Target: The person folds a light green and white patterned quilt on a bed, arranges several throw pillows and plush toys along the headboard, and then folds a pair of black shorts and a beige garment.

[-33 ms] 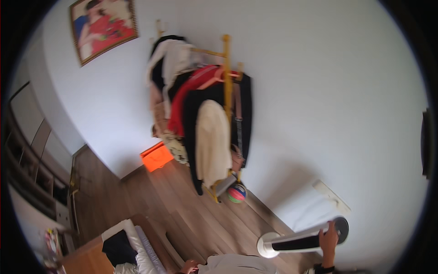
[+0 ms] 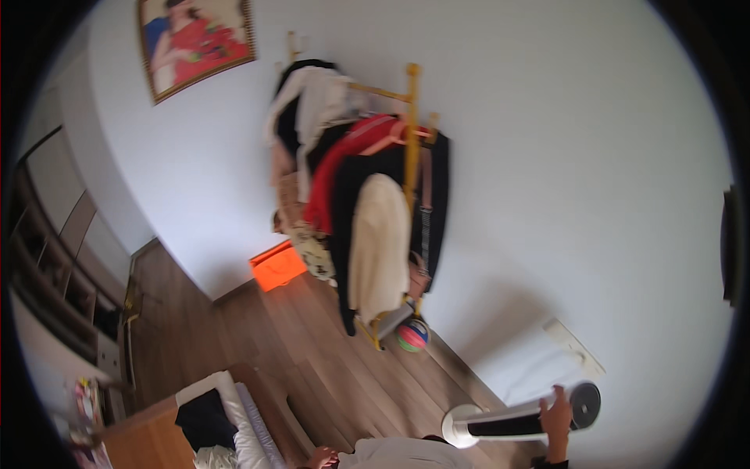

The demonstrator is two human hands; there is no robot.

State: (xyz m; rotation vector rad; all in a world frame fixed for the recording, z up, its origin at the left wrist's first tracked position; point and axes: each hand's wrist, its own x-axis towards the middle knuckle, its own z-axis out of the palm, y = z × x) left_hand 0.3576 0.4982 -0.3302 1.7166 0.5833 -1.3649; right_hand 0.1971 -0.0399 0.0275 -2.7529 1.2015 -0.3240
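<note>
My right hand (image 2: 556, 420) grips the upper part of a white and black tower fan (image 2: 504, 422), fingers curled over its body just below the round dark top. The fan stands on the floor on a round white base (image 2: 462, 426), beside the wall. Low in the picture, my left hand (image 2: 323, 456) is only partly in view, next to my light grey top (image 2: 398, 453). Its fingers are small and blurred, and nothing shows clearly in them.
A yellow coat rack (image 2: 412, 102) hung with clothes stands by the wall, with a striped ball (image 2: 412, 335) at its foot. An orange paper bag (image 2: 279, 267) sits on the wood floor. Bedding (image 2: 248, 422) lies at lower left; a white power strip (image 2: 574, 346) is near the fan.
The view has turned slightly left, so the rack, bag and picture sit farther right. My right hand stays on the fan, and the fan's top shows a little more.
</note>
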